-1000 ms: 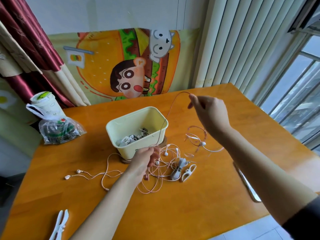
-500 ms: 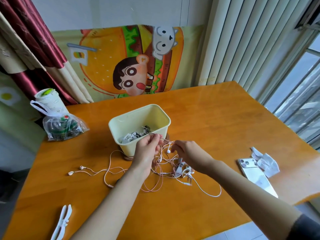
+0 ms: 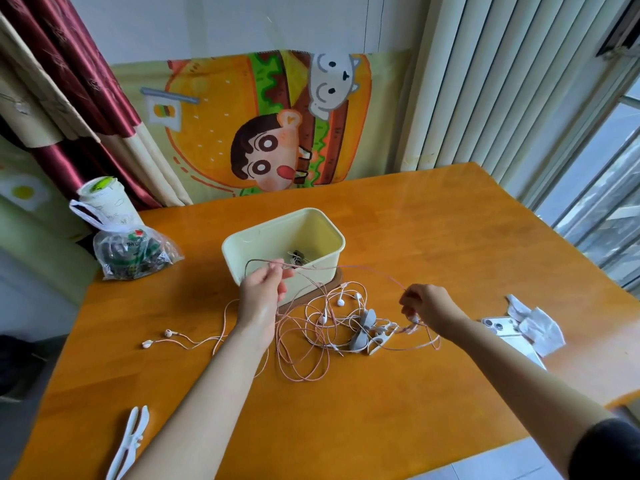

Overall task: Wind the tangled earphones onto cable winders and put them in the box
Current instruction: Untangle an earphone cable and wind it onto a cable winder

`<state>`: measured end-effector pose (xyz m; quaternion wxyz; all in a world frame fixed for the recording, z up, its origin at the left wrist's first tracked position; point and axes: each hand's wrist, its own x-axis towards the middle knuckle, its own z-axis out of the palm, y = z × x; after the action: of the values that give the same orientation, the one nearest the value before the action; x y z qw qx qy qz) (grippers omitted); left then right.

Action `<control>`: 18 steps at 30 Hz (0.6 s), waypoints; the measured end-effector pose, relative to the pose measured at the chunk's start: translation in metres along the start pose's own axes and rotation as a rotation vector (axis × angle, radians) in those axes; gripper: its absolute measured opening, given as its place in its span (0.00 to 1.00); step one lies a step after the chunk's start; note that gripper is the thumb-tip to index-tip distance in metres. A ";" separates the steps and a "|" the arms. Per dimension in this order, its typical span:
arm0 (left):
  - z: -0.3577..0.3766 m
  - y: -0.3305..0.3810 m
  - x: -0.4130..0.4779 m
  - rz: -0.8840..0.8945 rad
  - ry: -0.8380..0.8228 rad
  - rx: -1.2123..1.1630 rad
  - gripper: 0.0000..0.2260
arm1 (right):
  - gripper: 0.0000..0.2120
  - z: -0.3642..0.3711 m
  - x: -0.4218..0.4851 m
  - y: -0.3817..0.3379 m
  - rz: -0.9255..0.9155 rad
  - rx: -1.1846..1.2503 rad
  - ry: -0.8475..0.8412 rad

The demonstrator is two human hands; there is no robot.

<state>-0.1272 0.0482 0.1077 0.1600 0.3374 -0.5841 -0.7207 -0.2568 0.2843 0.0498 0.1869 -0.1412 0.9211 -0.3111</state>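
- Earphones [image 3: 322, 336] lie in a pink-and-white tangle on the worktop [image 3: 433, 237], just at the box's 5 o'clock, with loose loops spilling toward 6.
- One pink cable [image 3: 353, 267] is lifted out of the heap and runs taut between the two hands, passing in front of the box's near wall.
- Left hand [image 3: 261, 292] is raised at the box's 7 o'clock. Its fingers [image 3: 277, 271] are pressed against the thumb, pinching the cable, and a small loop pokes out toward 9.
- Right hand [image 3: 429, 304] hovers at 3 o'clock from the heap. Its fingers [image 3: 406, 301] are curled in, pinching the other end of that stretch. I cannot tell whether the lower fingers hold anything more.
- Box [image 3: 311, 275], cream plastic, stands mid-worktop on a brown mat [image 3: 337, 278]. A few dark and pale bits [image 3: 297, 255] lie on its floor, too small to make out.
- Grey winder [image 3: 363, 327] and white winder [image 3: 379, 340] lie touching in the heap's right side, with cables over and around them.
- Two earbuds [image 3: 168, 333] trail out at 9 o'clock, well apart from the heap.
- Spare winder [image 3: 129, 441], white, lies near the worktop's edge at 7 o'clock.
- Phone [image 3: 498, 329], lenses up, sits at 3 o'clock beyond the right hand, with a crumpled tissue [image 3: 538, 329] overlapping it.
- Clear bag [image 3: 135, 254] and a cup [image 3: 104, 202] stand at the 10 o'clock corner.
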 end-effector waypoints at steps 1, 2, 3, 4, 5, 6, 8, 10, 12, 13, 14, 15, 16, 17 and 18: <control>0.002 -0.002 0.000 -0.055 -0.037 0.016 0.08 | 0.09 -0.005 0.000 -0.006 -0.028 0.012 0.037; 0.004 -0.006 0.000 -0.107 -0.067 0.052 0.09 | 0.09 -0.009 0.002 -0.014 -0.058 0.013 0.080; 0.006 -0.008 -0.002 -0.151 -0.091 0.093 0.09 | 0.10 -0.014 0.003 -0.022 -0.090 0.008 0.131; 0.009 -0.012 -0.004 -0.178 -0.114 0.115 0.08 | 0.11 -0.020 0.005 -0.031 -0.120 0.002 0.188; 0.013 -0.013 -0.007 -0.192 -0.144 0.107 0.08 | 0.11 -0.025 0.006 -0.039 -0.145 0.006 0.237; 0.016 -0.015 -0.011 -0.192 -0.176 0.079 0.07 | 0.12 -0.029 0.006 -0.048 -0.164 0.032 0.260; 0.024 -0.016 -0.017 -0.141 -0.261 0.047 0.07 | 0.12 -0.033 0.001 -0.065 -0.194 0.105 0.227; 0.033 -0.017 -0.020 -0.059 -0.331 0.092 0.09 | 0.11 -0.030 -0.009 -0.082 -0.239 0.146 0.171; 0.042 -0.019 -0.022 0.005 -0.381 0.155 0.10 | 0.10 -0.024 -0.018 -0.094 -0.290 0.161 0.153; 0.045 -0.019 -0.024 0.025 -0.397 0.183 0.09 | 0.10 -0.021 -0.022 -0.099 -0.314 0.161 0.152; 0.048 -0.019 -0.026 0.038 -0.400 0.207 0.09 | 0.10 -0.018 -0.025 -0.102 -0.336 0.153 0.150; 0.050 -0.019 -0.027 0.046 -0.388 0.221 0.08 | 0.10 -0.015 -0.027 -0.105 -0.353 0.133 0.148; 0.052 -0.019 -0.029 0.052 -0.362 0.230 0.08 | 0.10 -0.013 -0.028 -0.107 -0.367 0.110 0.150; 0.052 -0.020 -0.029 0.066 -0.331 0.234 0.07 | 0.10 -0.011 -0.030 -0.110 -0.371 0.096 0.152; 0.052 -0.020 -0.029 0.079 -0.307 0.238 0.06 | 0.10 -0.010 -0.032 -0.111 -0.371 0.101 0.157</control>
<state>-0.1385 0.1098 0.1018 0.0562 0.2171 -0.6953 -0.6828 -0.2167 0.2167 0.1343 0.0611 -0.2742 0.8743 -0.3959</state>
